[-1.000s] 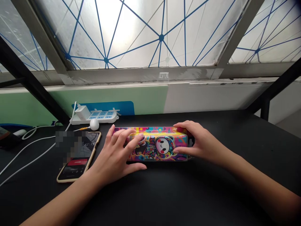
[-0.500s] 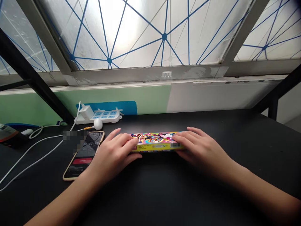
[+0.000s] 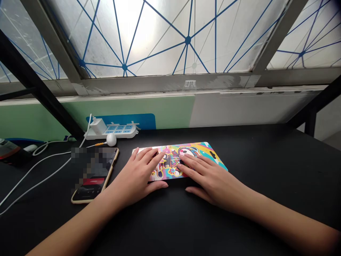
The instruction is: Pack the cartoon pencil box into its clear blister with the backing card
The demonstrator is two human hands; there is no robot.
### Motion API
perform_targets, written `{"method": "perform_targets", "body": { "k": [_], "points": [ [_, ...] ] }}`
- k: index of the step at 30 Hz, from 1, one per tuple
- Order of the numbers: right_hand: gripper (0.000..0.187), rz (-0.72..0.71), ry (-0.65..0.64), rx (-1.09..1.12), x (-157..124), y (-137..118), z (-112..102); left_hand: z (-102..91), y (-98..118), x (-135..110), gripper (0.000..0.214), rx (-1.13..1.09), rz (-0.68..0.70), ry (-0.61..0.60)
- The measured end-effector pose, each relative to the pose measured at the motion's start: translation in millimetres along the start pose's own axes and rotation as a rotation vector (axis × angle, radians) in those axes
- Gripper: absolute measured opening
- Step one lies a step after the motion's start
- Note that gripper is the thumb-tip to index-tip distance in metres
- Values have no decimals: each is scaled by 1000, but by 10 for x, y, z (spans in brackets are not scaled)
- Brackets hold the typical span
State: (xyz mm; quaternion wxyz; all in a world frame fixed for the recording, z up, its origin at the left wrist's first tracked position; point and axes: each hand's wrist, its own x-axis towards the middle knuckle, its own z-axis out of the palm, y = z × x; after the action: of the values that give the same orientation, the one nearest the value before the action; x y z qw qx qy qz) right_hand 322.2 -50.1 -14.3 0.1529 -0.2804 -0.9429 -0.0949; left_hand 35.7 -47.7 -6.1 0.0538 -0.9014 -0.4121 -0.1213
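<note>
On the far left, white cords (image 3: pixel 34 174) lie on the black table (image 3: pixel 266 149). Next comes a phone (image 3: pixel 90 188) in a gold case, lying flat. Part of its screen is blurred, so I cannot read it. Behind it sits a white power strip (image 3: pixel 117 132) with a white plug (image 3: pixel 98 125) in it, and a small white ball (image 3: pixel 111 139) lies just in front. The left hand (image 3: pixel 133 179) is next. It lies open and flat, with its fingers spread on the left half of a box (image 3: pixel 170 169). It is not gripping. The box lies flat on the table, straight ahead of the person and between the arms. Its long side runs from left to right, and its right end turns a bit toward the person. Both hands touch it, so neither is nearer. It has a bright cartoon face on top, but I see no words to read. The right hand (image 3: pixel 213 183) is open and flat too, resting on the right half with no grip.
</note>
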Motion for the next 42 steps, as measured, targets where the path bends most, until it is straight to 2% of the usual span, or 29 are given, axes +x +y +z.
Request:
{"method": "perform_targets", "body": {
  "k": [2, 4, 7, 22, 29, 32, 35, 37, 39, 42],
  "points": [
    [58, 9, -41, 36, -2, -16, 8, 25, 0, 7, 85, 4, -94, -82],
    [63, 26, -60, 70, -8, -14, 13, 32, 0, 7, 86, -7, -158, -133],
    [63, 45, -80, 104, -19, 7, 10, 25, 0, 1, 83, -33, -199, -148],
    [53, 87, -146, 161, -4, 39, -156, 16, -2, -5, 83, -27, -224, -135],
    [53, 183, -215, 176, -228, 324, -315, 38, -28, -21, 86, -21, -229, -151],
    [45, 214, -204, 169, -317, 468, -375, 59, -38, -34, 84, -16, -220, -123],
    [36, 208, -164, 125, -299, 504, -381, 59, -35, -34, 81, -7, -216, -130],
    [40, 210, -94, 63, -235, 450, -338, 47, -27, -26, 81, -2, -214, -149],
    [54, 205, -29, 23, -152, 347, -259, 36, -19, -17, 81, 0, -213, -163],
    [74, 154, -31, 36, -32, 166, -106, 37, -12, -11, 82, 0, -211, -153]
  ]
}}
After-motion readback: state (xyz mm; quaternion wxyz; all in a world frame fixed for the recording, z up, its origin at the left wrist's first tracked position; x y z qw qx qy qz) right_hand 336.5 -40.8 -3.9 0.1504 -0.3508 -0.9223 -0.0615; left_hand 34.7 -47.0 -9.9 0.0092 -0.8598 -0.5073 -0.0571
